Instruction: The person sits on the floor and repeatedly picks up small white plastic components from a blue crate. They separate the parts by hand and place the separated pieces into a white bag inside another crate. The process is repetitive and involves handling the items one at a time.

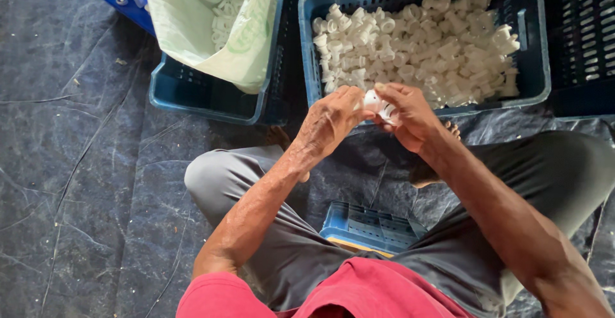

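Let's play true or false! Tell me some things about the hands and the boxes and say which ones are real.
1. Both hands, the left hand and the right hand, hold a small white plastic piece together. True.
2. The blue crate in front of the hands is full of red balls. False: it holds many small white plastic parts.
3. A pale green bag sits in another blue crate to the left. True.
4. The person wears yellow trousers. False: the trousers are grey.
5. The floor is covered by a dark plastic sheet. True.
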